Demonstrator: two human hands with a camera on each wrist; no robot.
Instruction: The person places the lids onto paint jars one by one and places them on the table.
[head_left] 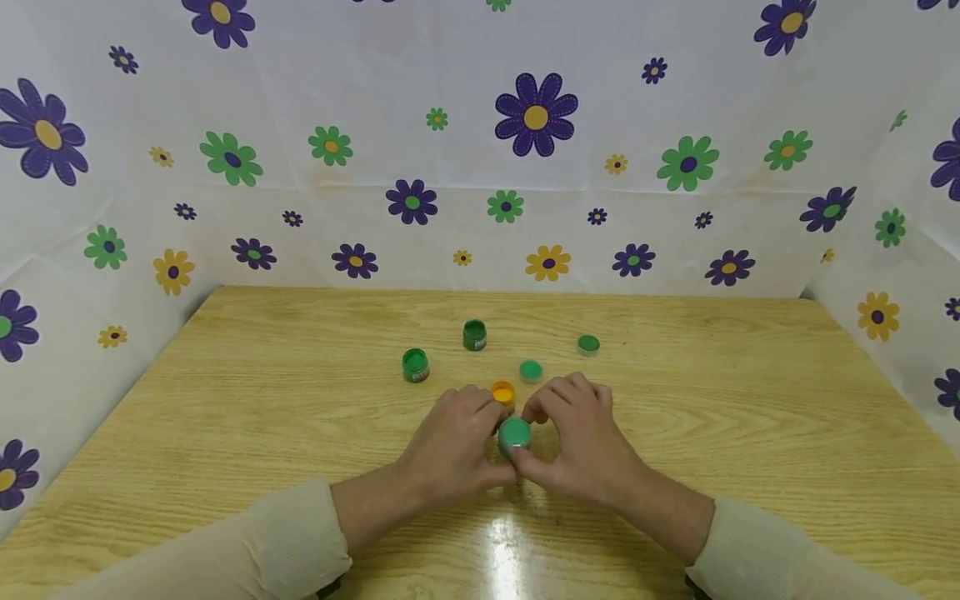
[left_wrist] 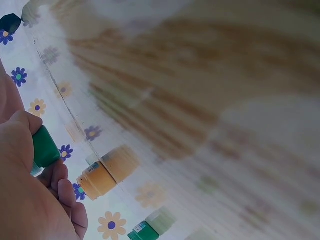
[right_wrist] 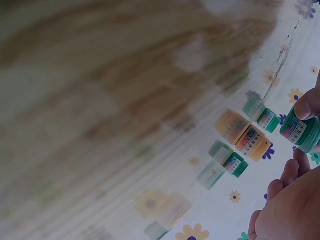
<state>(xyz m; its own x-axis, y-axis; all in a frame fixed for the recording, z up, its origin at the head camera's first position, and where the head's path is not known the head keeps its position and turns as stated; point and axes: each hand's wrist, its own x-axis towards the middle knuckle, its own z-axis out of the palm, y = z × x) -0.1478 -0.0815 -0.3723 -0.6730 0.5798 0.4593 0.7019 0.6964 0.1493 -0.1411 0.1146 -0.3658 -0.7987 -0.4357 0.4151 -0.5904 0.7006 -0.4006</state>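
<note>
Squarely between both hands sits the capped green jar point(head_left: 514, 433), just to the near side of the orange jar point(head_left: 503, 394), a touch right of it in the head view. The left hand point(head_left: 461, 442), to the left and near side of the orange jar, grips the green one from its left, with fingers bent around that side and the thumb reaching along the near side. The right hand point(head_left: 581, 442), to the right and near side of the orange jar, pinches the same green jar, thumb against its near right side and fingers curved beyond it. Whether its base touches the table point(head_left: 225, 417) I cannot tell; the right wrist view shows a printed label on its side and a clear cap. Uncapped, the orange jar stands upright with its paint showing. To its left and slightly beyond is an uncapped green jar point(head_left: 416, 365); farther beyond and a little left stands a darker green jar point(head_left: 474, 335). A lid with light green on it point(head_left: 530, 371) lies just beyond and right of the orange jar, and a dark green lid point(head_left: 588, 344) farther right and beyond. Well beyond the orange jar hangs a white flowered cloth point(head_left: 465, 167).
</note>
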